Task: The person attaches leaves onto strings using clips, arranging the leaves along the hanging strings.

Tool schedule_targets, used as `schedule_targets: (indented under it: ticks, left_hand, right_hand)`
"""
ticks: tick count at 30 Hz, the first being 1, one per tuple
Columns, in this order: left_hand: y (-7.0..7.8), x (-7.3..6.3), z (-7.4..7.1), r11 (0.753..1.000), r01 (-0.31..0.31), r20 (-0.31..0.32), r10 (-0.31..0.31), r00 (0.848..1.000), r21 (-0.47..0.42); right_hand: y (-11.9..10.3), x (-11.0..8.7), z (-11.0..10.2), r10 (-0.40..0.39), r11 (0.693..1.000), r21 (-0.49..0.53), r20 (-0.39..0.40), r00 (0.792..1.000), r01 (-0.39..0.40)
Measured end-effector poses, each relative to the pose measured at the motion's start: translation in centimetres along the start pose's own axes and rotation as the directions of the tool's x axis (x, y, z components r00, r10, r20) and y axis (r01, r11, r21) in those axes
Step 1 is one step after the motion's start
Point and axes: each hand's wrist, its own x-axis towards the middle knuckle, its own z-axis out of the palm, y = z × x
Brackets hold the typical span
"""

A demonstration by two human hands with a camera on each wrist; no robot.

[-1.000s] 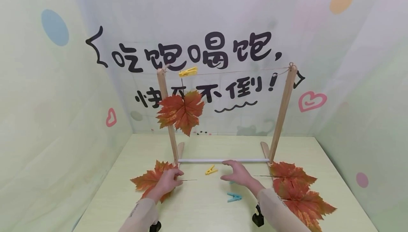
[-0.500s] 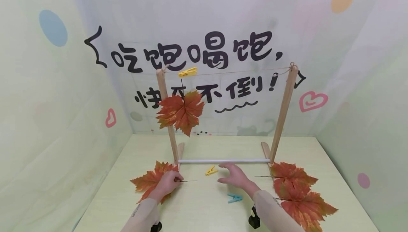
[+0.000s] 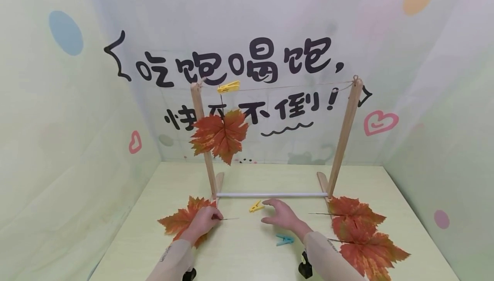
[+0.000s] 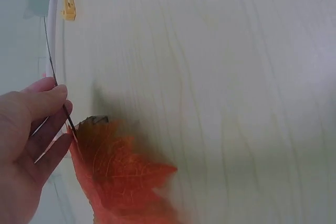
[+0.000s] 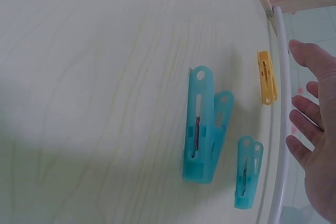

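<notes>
My left hand [image 3: 203,222] pinches the thin dark stem [image 4: 67,115] of an orange-red maple leaf [image 4: 123,174] between thumb and fingers, the leaf hanging beside the palm. In the head view that hand covers part of the leaf [image 3: 179,219]. My right hand [image 3: 284,216] hovers with spread fingers and nothing in them, close to a yellow clothespin [image 3: 256,206] on the table. Two blue clothespins [image 5: 199,129] show in the right wrist view, the farther blue clothespin [image 5: 247,174] nearer the white rod; my right hand mostly hides one in the head view.
A wooden frame with a left post [image 3: 209,173], right post [image 3: 343,139] and white rod [image 3: 272,194] stands behind the hands. On its string [image 3: 293,86], a yellow clothespin [image 3: 229,86] holds a maple leaf [image 3: 221,135]. Two more leaves [image 3: 356,216] lie at the right.
My left thumb and fingers have come together on the leaf stem. My right hand has moved slightly left and toward me, fingers still spread.
</notes>
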Motion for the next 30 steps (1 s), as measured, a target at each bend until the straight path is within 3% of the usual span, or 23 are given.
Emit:
schedule_targets:
  ticks: [6, 12, 20, 30]
  left_hand:
    - [0.6, -0.2, -0.6, 0.998, -0.053, -0.029, 0.052, 0.998, -0.033]
    - [1.4, -0.5, -1.4, 0.992, -0.075, -0.032, 0.072, 0.997, -0.099]
    - [2.0, -1.2, -2.1, 0.989, -0.034, -0.022, 0.031, 0.999, -0.147]
    - [1.3, -2.0, -2.5, 0.987, 0.028, -0.02, -0.032, 0.999, -0.161]
  right_hand:
    - [-0.1, 0.8, -0.2, -0.014, 0.998, -0.059, 0.019, 1.0, 0.015]
    - [0.1, 1.5, -0.1, -0.025, 0.998, -0.05, 0.041, 0.999, 0.027]
    - [0.8, 1.7, 1.3, -0.032, 0.996, -0.084, 0.041, 0.999, 0.035]
    - [0.7, 2.4, 2.0, -0.09, 0.989, -0.116, 0.016, 0.996, 0.091]
